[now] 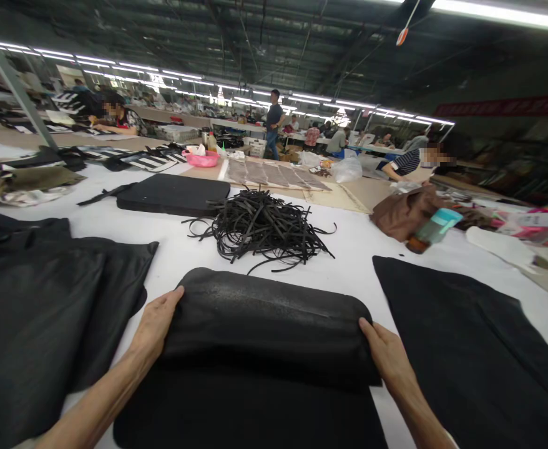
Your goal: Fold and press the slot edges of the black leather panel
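Black panel [274, 318], held at two corners, near side of the strip heap [264, 227]

1. Dark sheets [35, 318]: layered, near left of the strip heap.
2. Left hand [159, 315]: near side and left of the strip heap; grip clamped on the panel's far left corner.
3. Black panel: straight on the near side of the strip heap, apart from it; surface bowed, pale dusty marks. More black material lies below; cannot tell whether it is separate. Handling, as judged: light, soft, with enough body to keep a curve; sheen suggests slight slip; likelier to crease than break. Best held by both rounded far corners, pulled evenly.
4. Right hand [389, 352]: near side and right of the strip heap; grip clamped on the panel's right edge, thumb above.
5. Dark piece [470, 337]: flat on the tabletop [353, 252], near right of the strip heap.
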Action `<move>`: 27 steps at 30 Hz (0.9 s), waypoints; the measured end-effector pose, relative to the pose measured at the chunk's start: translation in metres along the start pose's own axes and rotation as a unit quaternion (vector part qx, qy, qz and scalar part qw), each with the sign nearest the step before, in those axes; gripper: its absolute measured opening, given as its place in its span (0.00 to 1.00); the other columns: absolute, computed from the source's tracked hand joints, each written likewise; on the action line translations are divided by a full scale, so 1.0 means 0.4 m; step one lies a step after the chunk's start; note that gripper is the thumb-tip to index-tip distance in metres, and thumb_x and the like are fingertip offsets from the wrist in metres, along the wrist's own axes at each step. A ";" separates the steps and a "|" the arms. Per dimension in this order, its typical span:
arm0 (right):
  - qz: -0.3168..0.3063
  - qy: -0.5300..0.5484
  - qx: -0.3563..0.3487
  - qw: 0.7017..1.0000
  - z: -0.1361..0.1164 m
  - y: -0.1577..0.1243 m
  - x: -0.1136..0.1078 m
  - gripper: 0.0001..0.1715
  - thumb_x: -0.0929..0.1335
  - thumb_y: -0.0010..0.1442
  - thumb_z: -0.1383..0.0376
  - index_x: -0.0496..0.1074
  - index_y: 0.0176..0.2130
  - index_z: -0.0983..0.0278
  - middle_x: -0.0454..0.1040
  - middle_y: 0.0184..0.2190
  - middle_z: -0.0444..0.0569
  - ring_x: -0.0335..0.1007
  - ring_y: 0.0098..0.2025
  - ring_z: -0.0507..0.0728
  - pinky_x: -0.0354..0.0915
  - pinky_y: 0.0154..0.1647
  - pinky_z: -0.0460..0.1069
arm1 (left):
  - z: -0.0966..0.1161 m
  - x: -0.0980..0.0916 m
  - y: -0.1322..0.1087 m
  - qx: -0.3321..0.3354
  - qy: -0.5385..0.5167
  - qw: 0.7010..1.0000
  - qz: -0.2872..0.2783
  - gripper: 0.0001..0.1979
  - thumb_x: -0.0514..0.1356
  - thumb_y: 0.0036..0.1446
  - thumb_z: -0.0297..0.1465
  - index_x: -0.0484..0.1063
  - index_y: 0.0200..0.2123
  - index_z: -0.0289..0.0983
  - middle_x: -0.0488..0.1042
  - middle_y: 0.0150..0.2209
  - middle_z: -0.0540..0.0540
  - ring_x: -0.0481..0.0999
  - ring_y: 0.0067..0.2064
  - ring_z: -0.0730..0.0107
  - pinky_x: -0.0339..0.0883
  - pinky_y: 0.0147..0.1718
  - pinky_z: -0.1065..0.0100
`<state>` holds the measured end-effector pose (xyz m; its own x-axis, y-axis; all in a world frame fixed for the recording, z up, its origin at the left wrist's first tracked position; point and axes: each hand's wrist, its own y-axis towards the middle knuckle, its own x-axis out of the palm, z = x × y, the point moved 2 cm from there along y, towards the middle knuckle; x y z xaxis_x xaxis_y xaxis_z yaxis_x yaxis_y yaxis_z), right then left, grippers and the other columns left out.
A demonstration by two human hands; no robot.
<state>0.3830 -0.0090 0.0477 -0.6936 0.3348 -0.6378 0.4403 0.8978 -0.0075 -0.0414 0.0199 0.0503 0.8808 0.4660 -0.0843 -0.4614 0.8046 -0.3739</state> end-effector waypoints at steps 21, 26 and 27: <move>-0.031 -0.129 0.006 0.991 0.051 0.095 0.061 0.22 0.61 0.51 0.46 0.69 0.30 0.60 0.72 0.28 0.50 0.67 0.35 0.62 0.58 0.34 0.52 | -0.054 0.203 -0.140 0.578 0.515 0.548 -0.318 0.27 0.54 0.58 0.42 0.54 0.58 0.40 0.54 0.61 0.42 0.51 0.62 0.61 0.46 0.60 0.56; -0.082 -0.044 0.011 0.996 0.061 0.094 0.044 0.23 0.62 0.49 0.45 0.69 0.26 0.62 0.72 0.22 0.48 0.69 0.29 0.58 0.62 0.29 0.50 | -0.125 0.207 -0.193 0.493 0.532 0.559 -0.402 0.42 0.47 0.52 0.56 0.44 0.62 0.38 0.42 0.64 0.37 0.40 0.64 0.52 0.38 0.60 0.45; -0.088 0.002 0.029 0.996 0.072 0.097 0.036 0.23 0.64 0.47 0.45 0.69 0.25 0.63 0.71 0.21 0.47 0.68 0.27 0.57 0.62 0.27 0.49 | -0.140 0.196 -0.207 0.482 0.533 0.561 -0.410 0.43 0.46 0.52 0.57 0.42 0.62 0.38 0.41 0.64 0.36 0.39 0.64 0.50 0.36 0.59 0.43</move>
<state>0.4064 0.0225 0.0161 -0.7648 0.1742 -0.6203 0.3433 0.9249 -0.1635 0.0717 -0.0309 0.0231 0.1639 -0.2796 -0.9460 0.7556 0.6521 -0.0618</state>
